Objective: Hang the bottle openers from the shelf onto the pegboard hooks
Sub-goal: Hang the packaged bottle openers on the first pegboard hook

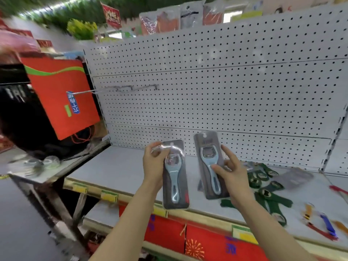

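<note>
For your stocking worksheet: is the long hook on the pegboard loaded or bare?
Bare. The hook sticks out from the pegboard with only a blue tag at its tip; both packaged openers are in the hands.

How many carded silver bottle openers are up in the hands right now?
2. One carded opener is held in the left hand; the other carded opener is held in the right hand. More packs on the shelf may be blurred beyond telling.
</note>
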The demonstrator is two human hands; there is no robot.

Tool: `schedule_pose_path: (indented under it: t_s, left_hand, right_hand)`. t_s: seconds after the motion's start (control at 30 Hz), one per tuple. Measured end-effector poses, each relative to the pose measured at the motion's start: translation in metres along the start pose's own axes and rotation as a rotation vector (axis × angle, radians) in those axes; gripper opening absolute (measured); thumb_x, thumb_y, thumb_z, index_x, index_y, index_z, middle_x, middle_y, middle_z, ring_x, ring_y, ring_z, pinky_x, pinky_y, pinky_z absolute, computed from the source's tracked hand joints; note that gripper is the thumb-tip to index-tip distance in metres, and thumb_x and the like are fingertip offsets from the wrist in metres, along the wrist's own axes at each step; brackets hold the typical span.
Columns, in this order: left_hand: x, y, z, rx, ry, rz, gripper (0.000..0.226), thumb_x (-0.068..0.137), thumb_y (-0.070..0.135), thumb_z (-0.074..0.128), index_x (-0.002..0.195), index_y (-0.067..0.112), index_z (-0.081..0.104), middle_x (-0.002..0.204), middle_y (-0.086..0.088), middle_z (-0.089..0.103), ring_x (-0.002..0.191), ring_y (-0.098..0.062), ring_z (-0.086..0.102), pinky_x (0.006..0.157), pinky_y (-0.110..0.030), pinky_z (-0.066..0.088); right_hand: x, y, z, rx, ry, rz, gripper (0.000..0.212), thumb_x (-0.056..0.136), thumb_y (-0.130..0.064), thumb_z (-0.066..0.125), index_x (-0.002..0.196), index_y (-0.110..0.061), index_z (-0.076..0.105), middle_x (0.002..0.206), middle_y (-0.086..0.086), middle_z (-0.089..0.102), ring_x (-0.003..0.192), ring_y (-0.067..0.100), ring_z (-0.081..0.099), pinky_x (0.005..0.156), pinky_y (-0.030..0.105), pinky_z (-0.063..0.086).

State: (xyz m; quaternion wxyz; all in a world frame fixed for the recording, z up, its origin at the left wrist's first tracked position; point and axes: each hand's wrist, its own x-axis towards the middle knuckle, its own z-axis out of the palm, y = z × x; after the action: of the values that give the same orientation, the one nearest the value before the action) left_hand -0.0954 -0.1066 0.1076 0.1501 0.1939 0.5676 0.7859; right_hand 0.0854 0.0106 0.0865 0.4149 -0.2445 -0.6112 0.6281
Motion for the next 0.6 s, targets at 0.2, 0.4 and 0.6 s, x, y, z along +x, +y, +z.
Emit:
schedule_pose_path:
  t_s: [0.2,0.4,0.6]
  left_hand:
    - [0.015,0.032,-0.068,0.028,0.041,0.156,0.030,0.087,0.005,0.073,0.109,0.024,0.071,0.105,0.000,0.073,0.097,-0.010,0.071,0.085,-0.027,0.058]
    - [0.046,0.057,-0.107,0.031,0.110,0.191,0.030,0.087,0.007,0.074,0.112,0.023,0.073,0.108,0.008,0.069,0.102,-0.006,0.066,0.075,-0.005,0.051]
    - [0.082,0.086,-0.132,-0.008,0.161,0.260,0.031,0.088,0.003,0.071,0.117,0.016,0.071,0.102,0.007,0.067,0.081,0.013,0.065,0.071,-0.004,0.050]
  right_hand:
    - [-0.026,-0.003,0.087,0.098,0.007,-0.049,0.060,0.086,-0.001,0.069,0.132,-0.038,0.056,0.101,0.028,0.060,0.085,0.020,0.067,0.087,0.048,0.057]
    - [-0.022,-0.014,0.157,0.105,0.018,-0.072,0.061,0.084,-0.002,0.071,0.130,-0.040,0.057,0.098,0.027,0.056,0.084,0.017,0.065,0.088,0.053,0.055]
    - [0.004,-0.023,0.204,0.147,-0.037,-0.138,0.063,0.084,0.000,0.071,0.126,-0.044,0.058,0.095,0.023,0.061,0.081,0.021,0.068,0.084,0.050,0.058]
